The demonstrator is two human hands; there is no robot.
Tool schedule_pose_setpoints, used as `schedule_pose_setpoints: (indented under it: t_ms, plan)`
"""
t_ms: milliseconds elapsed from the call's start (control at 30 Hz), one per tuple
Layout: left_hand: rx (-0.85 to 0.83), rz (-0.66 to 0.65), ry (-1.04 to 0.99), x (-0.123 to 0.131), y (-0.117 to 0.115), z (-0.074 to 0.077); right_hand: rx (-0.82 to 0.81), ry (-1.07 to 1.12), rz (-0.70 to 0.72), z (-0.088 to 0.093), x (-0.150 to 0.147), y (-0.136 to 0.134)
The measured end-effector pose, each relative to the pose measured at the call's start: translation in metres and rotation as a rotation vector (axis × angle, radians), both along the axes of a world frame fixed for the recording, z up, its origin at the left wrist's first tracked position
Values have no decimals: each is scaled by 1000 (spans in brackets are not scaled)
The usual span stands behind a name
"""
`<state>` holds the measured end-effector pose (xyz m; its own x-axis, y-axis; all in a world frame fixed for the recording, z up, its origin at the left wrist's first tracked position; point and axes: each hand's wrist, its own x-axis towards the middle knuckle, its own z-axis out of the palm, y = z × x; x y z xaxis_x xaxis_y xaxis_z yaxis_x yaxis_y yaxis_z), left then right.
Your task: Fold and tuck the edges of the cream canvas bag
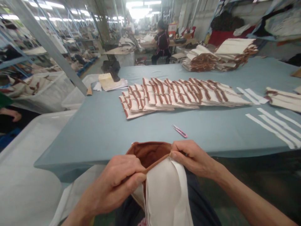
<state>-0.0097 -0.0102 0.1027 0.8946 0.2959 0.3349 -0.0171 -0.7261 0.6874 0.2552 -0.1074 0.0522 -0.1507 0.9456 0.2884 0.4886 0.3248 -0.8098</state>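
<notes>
A cream fabric piece with a brown lining and brown edge hangs in front of my body, its top opening facing up at the table's near edge. My left hand pinches the brown edge at the left of the opening, thumb on top. At the upper right corner, my right hand grips the same edge between thumb and fingers. Pink-handled thread snips lie on the blue table just beyond. Behind them, an overlapping row of folded cream-and-brown pieces spreads across the cloth.
White strips lie at the right, near another folded bundle. Tall fabric stacks stand at the back right. A metal post and white bins are on the left. One person sits beyond the table; another's hand shows at far left.
</notes>
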Motion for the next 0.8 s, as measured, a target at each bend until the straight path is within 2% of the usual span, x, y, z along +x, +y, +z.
schedule_pose_setpoints:
  t_ms: [100, 167, 367, 467, 600, 700, 800]
  plan:
    - [-145, 1, -60, 2, -1, 6, -41, 131, 16, 10, -7, -2]
    - [-224, 19, -119, 3, -1, 4, -69, 247, 9, 12, -14, -5]
    - [-457, 48, -295, 11, -7, -11, -112, 604, -70, -9, -39, -3]
    - [-504, 33, -344, 13, -8, -9, -130, 591, -22, -15, -41, 6]
    - [-417, 22, -207, 11, -4, 9, -136, 443, 87, 1, -31, 21]
    - [-243, 44, -83, 6, 1, 25, -97, 266, 103, 28, -23, 28]
    - [-69, 92, -2, 2, 4, 36, 43, 115, 190, 57, -26, 31]
